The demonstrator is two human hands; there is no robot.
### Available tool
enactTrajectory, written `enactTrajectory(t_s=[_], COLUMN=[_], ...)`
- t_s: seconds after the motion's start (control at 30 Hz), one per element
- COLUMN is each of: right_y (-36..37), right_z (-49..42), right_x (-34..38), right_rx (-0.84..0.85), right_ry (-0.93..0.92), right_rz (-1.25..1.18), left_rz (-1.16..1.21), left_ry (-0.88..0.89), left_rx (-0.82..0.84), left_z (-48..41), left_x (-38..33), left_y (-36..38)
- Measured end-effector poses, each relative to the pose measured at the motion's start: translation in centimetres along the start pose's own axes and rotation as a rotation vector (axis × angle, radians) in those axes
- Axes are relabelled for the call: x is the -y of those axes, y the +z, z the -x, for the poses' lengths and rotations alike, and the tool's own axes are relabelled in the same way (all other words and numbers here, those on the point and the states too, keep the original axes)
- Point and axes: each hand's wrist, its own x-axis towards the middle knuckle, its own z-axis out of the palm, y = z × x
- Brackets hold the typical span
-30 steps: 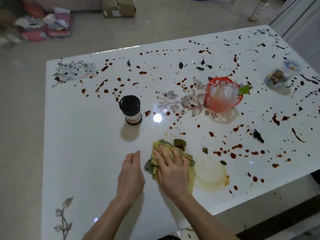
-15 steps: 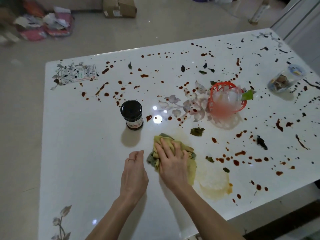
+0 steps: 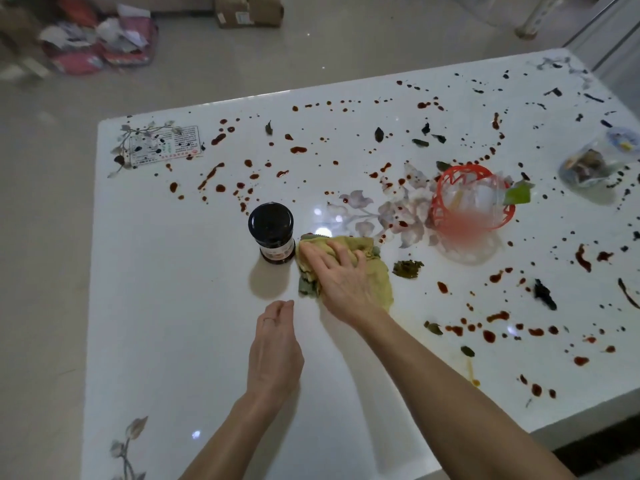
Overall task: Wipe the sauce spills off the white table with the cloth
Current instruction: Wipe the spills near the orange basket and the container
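- Head view, and we've got the right hand [image 3: 341, 275] pressed flat on the cloth [image 3: 381, 287], fingers spread wide. We reckon that puts weight across the whole wad so it drags sauce along instead of skating over it.
- The cloth sits bunched mid-table, its left edge right up against the dark jar [image 3: 272, 233]. Touching or just short of it, we can't tell.
- The left hand [image 3: 275, 355] rests on the white table [image 3: 166, 306] nearer us, fingers loosely together and holding nothing. We read it as a brace for the lean.
- A leaf scrap [image 3: 408, 269] lies just right of the cloth.
- The sauce spills [image 3: 495, 317] crowd the far side and the right, around the red basket [image 3: 446, 206], so plenty of the job remains.
- Our guess is that the jar needs lifting or skirting, or the cloth may knock it.
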Motion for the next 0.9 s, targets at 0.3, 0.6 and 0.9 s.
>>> enactTrajectory(t_s=[0.3, 0.6, 0.9], right_y=[-0.6, 0.5, -0.1], right_z=[-1.3, -2.8, -3.2], right_x=[-0.3, 0.2, 0.2], right_rx=[0.075, 0.031, 0.019], right_ry=[0.015, 0.104, 0.161], right_rz=[-0.057, -0.057, -0.004], left_rz=[-0.018, -0.037, -0.014], left_ry=[-0.027, -0.035, 0.005], left_rx=[-0.004, 0.006, -0.01], left_z=[-0.3, -0.6, -3.6], left_x=[0.1, -0.1, -1.1], left_y=[0.1, -0.1, -0.8])
